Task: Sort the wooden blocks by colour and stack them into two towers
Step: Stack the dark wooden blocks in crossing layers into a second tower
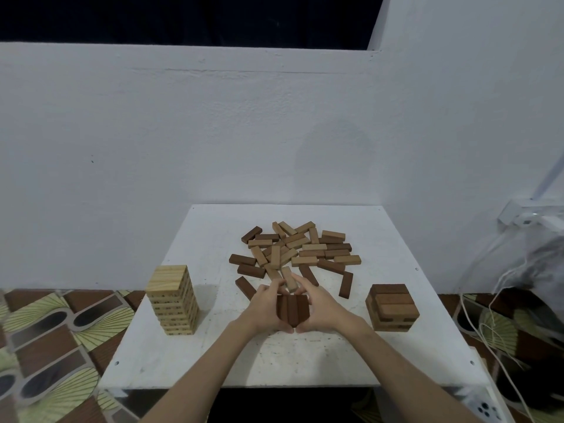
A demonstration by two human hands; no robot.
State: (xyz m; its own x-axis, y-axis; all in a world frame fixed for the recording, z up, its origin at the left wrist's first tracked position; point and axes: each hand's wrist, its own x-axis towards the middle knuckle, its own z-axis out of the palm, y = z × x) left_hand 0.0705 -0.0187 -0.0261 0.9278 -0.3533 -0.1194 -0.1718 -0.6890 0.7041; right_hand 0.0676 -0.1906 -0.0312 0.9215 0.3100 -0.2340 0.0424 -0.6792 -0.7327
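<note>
Head view: three dark brown blocks (pixel 293 309) sit side by side at the table's (pixel 335 355) centre, long axes running 12 to 6 o'clock. They are smooth, reddish-brown bars. The left hand (pixel 265 309) and right hand (pixel 317 306) clasp them from either side, fingers curled. Loose mixed blocks (pixel 297 251) lie at 12, a light tower (pixel 173 300) at 9, a dark tower (pixel 392 306) at 3.
</note>
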